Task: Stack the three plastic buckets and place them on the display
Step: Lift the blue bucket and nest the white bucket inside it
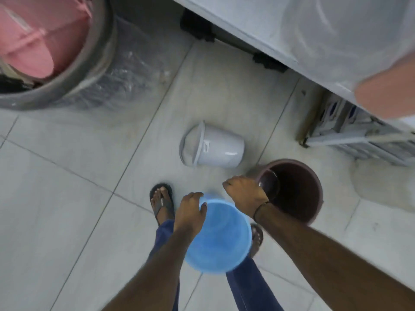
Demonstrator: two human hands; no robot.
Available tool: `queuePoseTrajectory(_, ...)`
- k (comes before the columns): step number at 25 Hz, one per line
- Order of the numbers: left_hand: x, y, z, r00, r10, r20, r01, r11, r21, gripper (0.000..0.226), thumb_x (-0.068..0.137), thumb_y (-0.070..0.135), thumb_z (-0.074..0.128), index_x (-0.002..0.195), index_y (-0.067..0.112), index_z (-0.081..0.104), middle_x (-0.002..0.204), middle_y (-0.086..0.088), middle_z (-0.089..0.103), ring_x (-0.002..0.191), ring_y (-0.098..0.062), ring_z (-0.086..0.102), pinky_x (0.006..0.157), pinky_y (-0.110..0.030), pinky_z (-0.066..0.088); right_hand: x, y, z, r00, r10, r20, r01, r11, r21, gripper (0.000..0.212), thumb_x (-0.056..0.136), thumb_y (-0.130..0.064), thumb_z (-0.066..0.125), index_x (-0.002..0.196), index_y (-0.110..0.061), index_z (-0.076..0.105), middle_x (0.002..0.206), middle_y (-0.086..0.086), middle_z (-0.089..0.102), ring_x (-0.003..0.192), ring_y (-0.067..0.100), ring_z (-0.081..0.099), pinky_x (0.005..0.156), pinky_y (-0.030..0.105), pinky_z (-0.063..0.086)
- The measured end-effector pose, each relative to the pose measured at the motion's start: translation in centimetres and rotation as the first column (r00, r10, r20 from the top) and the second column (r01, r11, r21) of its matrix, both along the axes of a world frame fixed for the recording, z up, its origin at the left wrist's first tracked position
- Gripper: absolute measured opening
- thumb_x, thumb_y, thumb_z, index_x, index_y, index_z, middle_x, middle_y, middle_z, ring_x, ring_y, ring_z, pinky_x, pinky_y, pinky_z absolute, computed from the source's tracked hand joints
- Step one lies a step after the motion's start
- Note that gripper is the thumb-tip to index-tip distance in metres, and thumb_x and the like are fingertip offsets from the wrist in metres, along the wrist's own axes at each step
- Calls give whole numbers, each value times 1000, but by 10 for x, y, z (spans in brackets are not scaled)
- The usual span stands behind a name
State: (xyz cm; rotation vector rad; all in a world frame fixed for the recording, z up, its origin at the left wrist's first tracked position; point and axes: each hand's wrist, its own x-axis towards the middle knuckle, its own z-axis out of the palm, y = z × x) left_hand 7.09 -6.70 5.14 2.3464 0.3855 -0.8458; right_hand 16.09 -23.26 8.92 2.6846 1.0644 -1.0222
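Left hand (190,212) clamped on blue bucket (219,236) rim, bucket blurred, held above the feet. Right hand (246,196) fingers curled, probably on the handle of the maroon bucket (298,189) upright on the floor; grip partly hidden. White bucket (213,145) lies tipped on tiles beyond.

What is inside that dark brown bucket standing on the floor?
The brown bucket looks empty: only its dark inner wall and a pale handle lying against the near rim show. The right hand covers part of the rim, and the bottom is too dark to make out.
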Motion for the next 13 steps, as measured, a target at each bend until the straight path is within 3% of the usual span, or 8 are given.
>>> queuePoseTrajectory(3, 74, 14, -83, 965, 262, 16, -260, 963, -75, 55, 94, 16, 61, 144, 4, 40, 146, -17, 46, 133, -32, 42, 109, -36, 31, 84, 42, -79, 981, 55, 187, -53, 998, -19, 45, 89, -2, 37, 134, -5, 43, 135, 16, 52, 125, 35, 45, 105, 47, 33)
queuePoseTrajectory(6, 115, 26, -167, 957, 284, -60, -290, 944, -158, 55, 94, 16, 61, 144, 5, 39, 144, -18, 50, 130, -36, 48, 108, -42, 41, 140, 87, -145, 949, 265, 171, -231, 953, -193, 45, 99, -17, 36, 143, -12, 33, 153, 13, 32, 142, 30, 25, 114, 54, 19)
queuePoseTrajectory(8, 122, 30, -195, 983, 181, -34, -185, 963, -194, 29, 96, 17, 57, 123, 8, 55, 118, -18, 67, 108, -39, 61, 92, -48, 53, 157, 103, -169, 894, 426, 136, -374, 879, -296, 35, 96, -15, 48, 131, -14, 50, 142, 11, 49, 135, 30, 39, 111, 51, 27)
queuePoseTrajectory(10, 120, 36, -194, 995, 85, 45, -75, 976, -202, 11, 95, 18, 57, 102, 9, 57, 94, -16, 71, 86, -39, 65, 74, -47, 57, 163, 108, -165, 897, 415, 151, -388, 904, -181, 18, 86, -1, 61, 103, -7, 66, 108, 14, 68, 102, 34, 64, 86, 43, 49)
queuePoseTrajectory(11, 121, 40, -185, 996, 29, 82, -13, 982, -191, 9, 95, 17, 58, 101, 11, 57, 93, -14, 72, 83, -39, 65, 70, -45, 57, 167, 106, -158, 912, 379, 158, -364, 924, -117, 14, 83, 4, 64, 94, -3, 68, 97, 16, 70, 89, 35, 67, 74, 40, 53)
queuePoseTrajectory(13, 126, 50, -159, 984, -60, 166, 79, 991, -106, 13, 93, 15, 61, 106, 14, 60, 99, -10, 73, 84, -39, 66, 69, -44, 57, 170, 100, -140, 946, 307, 109, -306, 952, -25, 15, 84, 8, 56, 93, 2, 67, 93, 21, 67, 86, 40, 67, 67, 41, 53)
